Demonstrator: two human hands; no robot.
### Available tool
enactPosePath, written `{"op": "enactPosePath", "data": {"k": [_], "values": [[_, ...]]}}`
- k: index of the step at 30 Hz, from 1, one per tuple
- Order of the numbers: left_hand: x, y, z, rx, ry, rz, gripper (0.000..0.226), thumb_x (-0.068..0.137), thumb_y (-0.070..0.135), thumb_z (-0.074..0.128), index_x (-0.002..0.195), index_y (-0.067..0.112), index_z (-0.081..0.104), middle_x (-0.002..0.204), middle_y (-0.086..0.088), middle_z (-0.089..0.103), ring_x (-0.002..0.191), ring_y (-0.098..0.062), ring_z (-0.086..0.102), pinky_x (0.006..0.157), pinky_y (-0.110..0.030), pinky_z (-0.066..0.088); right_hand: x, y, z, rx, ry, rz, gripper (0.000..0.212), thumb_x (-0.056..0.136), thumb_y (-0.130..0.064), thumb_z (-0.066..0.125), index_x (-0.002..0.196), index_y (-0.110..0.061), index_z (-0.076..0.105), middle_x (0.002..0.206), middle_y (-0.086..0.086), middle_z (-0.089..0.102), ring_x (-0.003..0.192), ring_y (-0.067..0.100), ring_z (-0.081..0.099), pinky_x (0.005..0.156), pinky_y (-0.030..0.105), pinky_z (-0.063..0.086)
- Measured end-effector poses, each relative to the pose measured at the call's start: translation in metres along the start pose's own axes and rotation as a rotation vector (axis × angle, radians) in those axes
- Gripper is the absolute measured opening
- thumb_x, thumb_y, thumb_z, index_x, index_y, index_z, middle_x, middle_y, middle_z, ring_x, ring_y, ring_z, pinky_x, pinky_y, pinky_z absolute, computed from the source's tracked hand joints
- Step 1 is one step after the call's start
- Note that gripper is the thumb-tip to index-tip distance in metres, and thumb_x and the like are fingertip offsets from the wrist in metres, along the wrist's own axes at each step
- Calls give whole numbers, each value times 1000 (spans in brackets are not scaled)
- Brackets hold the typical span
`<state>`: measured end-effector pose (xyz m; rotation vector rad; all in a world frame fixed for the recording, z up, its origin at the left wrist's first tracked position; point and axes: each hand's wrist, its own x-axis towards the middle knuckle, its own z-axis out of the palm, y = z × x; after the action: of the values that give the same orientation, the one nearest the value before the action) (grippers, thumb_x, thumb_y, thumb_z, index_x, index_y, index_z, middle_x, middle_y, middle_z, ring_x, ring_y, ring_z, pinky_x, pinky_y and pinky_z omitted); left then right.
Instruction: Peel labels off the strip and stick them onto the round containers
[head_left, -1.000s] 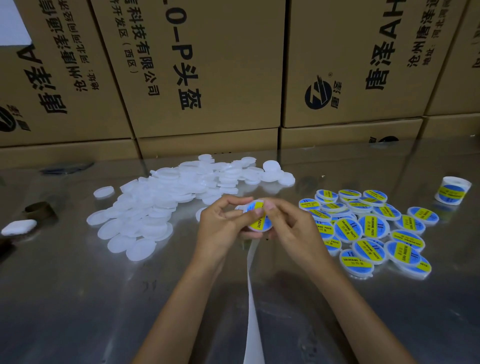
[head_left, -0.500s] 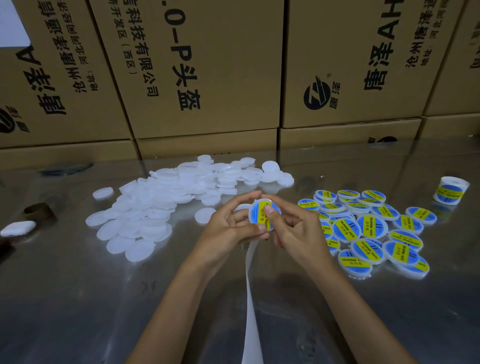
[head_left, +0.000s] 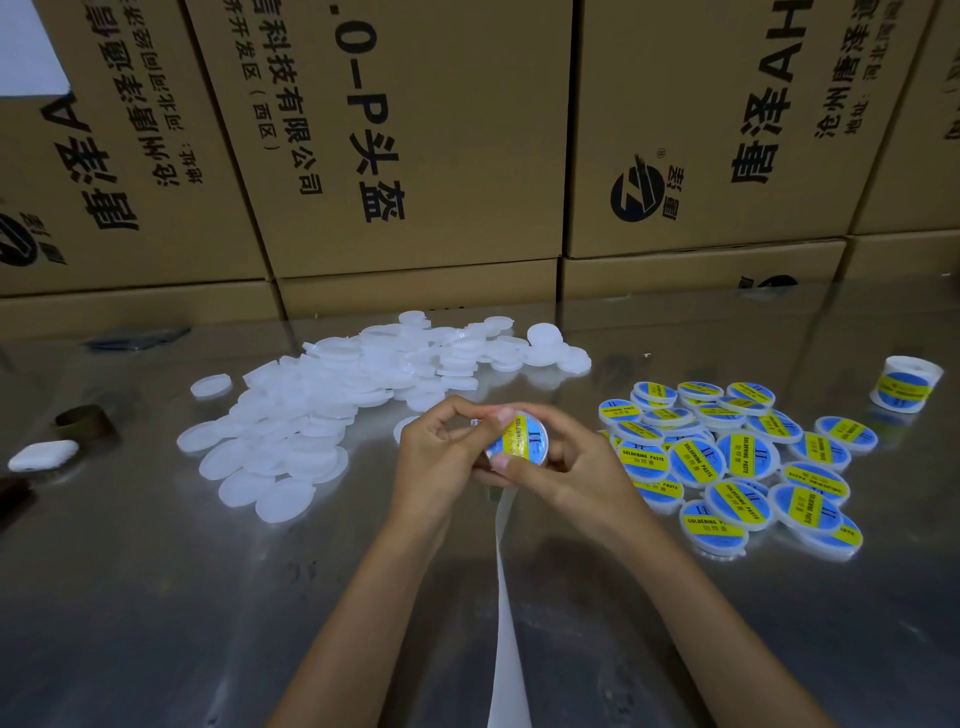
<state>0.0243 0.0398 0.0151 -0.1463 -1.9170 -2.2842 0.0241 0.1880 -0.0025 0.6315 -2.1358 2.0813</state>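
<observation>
Head view: both hands, left and right, fingers curled, pinch one labelled container above the table

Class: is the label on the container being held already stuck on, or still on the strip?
Stuck on: the blue-and-yellow label covers the held container's face, gripped by both hands.

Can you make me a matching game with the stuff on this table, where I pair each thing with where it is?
Things:
1. plain white containers
2. labelled containers
3. container being labelled
4. label roll

Places:
A. held in both hands
B. pile on the left
C. alone at the far right
D. pile right of the hands

Pairs: 1-B, 2-D, 3-A, 4-C
</observation>
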Motion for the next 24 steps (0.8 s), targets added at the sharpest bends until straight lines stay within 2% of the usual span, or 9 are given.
{"op": "enactPosePath", "data": {"k": [2,4,7,9,11,14,17,20,24], "values": [[0,1,0,14,-12,2,10,84,22,77,79,15,72,83,-18,76,69,-29,74,54,-32,60,0,1,3,-17,74,-5,36,79,-19,82,111,-31,70,87,11,75,79,27,70,80,47,58],[0,2,0,28,-51,-5,14,82,33,76,78,20,72,84,-18,75,67,-29,74,55,-31,61,1,3,0,-77,112,-39,33,78,-28,83,108,-38,71,81,17,73,68,24,58,68,43,52],[0,4,1,35,-96,-26,22,81,41,72,82,19,72,86,-17,75,67,-30,74,63,-36,63,1,4,-3,-98,138,-119,23,85,-29,77,106,-36,73,86,4,75,70,21,64,67,42,55],[0,3,1,20,-125,-29,17,88,34,71,86,17,72,88,-16,76,71,-31,74,62,-35,62,1,2,-3,-83,157,-160,14,91,-26,72,102,-34,75,88,-4,76,76,14,71,69,31,59],[-1,2,1,7,-174,-41,6,93,19,69,94,14,72,92,-17,76,78,-33,75,64,-32,61,1,2,-1,-55,217,-176,20,95,-22,65,92,-38,76,80,-10,75,68,3,67,61,16,51],[-2,-2,2,18,-247,-66,21,91,2,69,110,10,67,95,-19,75,83,-35,74,69,-34,61,3,3,-3,-19,310,-153,31,98,-16,60,81,-36,77,76,-10,75,67,-2,66,62,11,48],[1,-3,1,7,-279,-80,38,89,-5,68,120,15,67,100,-20,74,86,-35,74,73,-35,62,5,5,-2,-13,294,-66,19,98,-20,58,91,-22,75,70,-7,73,60,0,63,57,11,46],[2,-3,-2,-12,-286,-104,40,88,-3,69,124,17,69,106,-16,75,92,-31,75,75,-31,61,5,7,-3,-58,271,6,27,103,-28,50,95,-16,73,49,-5,54,42,4,45,45,15,35],[4,-5,-4,-99,-162,-115,34,86,-1,72,116,13,71,101,-15,76,89,-29,75,72,-27,60,6,6,-5,53,197,79,23,100,-26,55,117,-17,67,53,5,50,49,15,44,49,27,41]]}}
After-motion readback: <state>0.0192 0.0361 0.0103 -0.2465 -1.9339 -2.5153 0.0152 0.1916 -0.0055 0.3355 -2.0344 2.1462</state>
